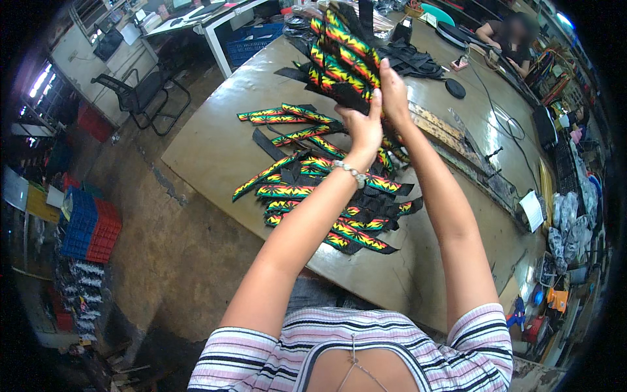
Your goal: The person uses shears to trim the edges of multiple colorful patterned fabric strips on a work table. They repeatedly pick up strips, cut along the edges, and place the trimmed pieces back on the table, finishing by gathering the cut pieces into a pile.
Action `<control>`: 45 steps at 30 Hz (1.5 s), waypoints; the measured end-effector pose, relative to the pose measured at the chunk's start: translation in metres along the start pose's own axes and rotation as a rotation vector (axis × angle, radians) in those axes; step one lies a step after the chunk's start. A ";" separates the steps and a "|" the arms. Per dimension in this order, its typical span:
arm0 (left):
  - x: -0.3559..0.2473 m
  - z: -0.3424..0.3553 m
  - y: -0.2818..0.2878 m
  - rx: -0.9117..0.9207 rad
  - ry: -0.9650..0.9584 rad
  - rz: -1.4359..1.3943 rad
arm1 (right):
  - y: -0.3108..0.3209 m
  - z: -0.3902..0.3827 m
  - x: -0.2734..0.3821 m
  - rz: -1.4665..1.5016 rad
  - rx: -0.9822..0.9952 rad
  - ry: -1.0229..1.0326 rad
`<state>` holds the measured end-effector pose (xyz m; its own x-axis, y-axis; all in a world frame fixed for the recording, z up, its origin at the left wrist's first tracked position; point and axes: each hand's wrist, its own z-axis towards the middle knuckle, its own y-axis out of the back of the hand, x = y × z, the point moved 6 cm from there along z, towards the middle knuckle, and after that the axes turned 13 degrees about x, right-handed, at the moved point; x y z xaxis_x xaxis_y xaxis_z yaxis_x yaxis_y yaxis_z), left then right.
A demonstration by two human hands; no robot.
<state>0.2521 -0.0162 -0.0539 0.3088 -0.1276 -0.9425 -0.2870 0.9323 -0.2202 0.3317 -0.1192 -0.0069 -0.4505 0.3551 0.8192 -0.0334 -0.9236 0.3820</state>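
Above the far part of the table I hold up a thick bundle of patterned straps (pixel 343 55), black with red, yellow and green zigzag bands. My left hand (pixel 364 129), with a beaded bracelet at its wrist, is closed round the lower end of the bundle. Pressed against its right side is my right hand (pixel 394 97), fingers together and pointing up. Parts of both hands' fingers are hidden behind the straps. Beneath my forearms, a loose pile of similar straps (pixel 287 191) lies spread on the table (pixel 215 144), some showing their plain black side.
Black straps (pixel 413 60) and a round black disc (pixel 455 89) lie beyond my hands. A long worn metal bar (pixel 450 140) runs along the table's right. A cable (pixel 499 124) curls nearby. A person (pixel 513 42) sits at far right. A black chair (pixel 140 95) stands left.
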 end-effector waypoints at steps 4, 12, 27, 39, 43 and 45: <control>-0.050 -0.019 -0.030 0.021 -0.250 -0.132 | 0.049 -0.015 0.067 -0.091 -0.094 0.217; -0.122 -0.149 -0.134 0.572 -0.282 -0.571 | 0.210 -0.170 0.158 -0.549 -0.500 0.136; 0.006 -0.341 -0.203 1.550 -0.208 0.939 | 0.280 -0.458 0.037 -0.770 -0.488 -1.267; -0.055 -0.258 -0.068 1.249 -0.324 0.705 | 0.177 -0.264 0.106 -0.769 -0.027 -0.145; -0.065 -0.275 0.041 1.441 -0.082 0.254 | 0.027 -0.144 0.090 -0.553 0.504 0.214; -0.051 -0.282 0.100 1.494 0.340 -0.031 | -0.049 -0.093 0.062 -0.596 0.729 0.136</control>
<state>-0.0479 -0.0118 -0.0987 0.0220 -0.0282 -0.9994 0.9252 0.3794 0.0097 0.2224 -0.0655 -0.0151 -0.6401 0.6764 0.3643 0.2532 -0.2619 0.9313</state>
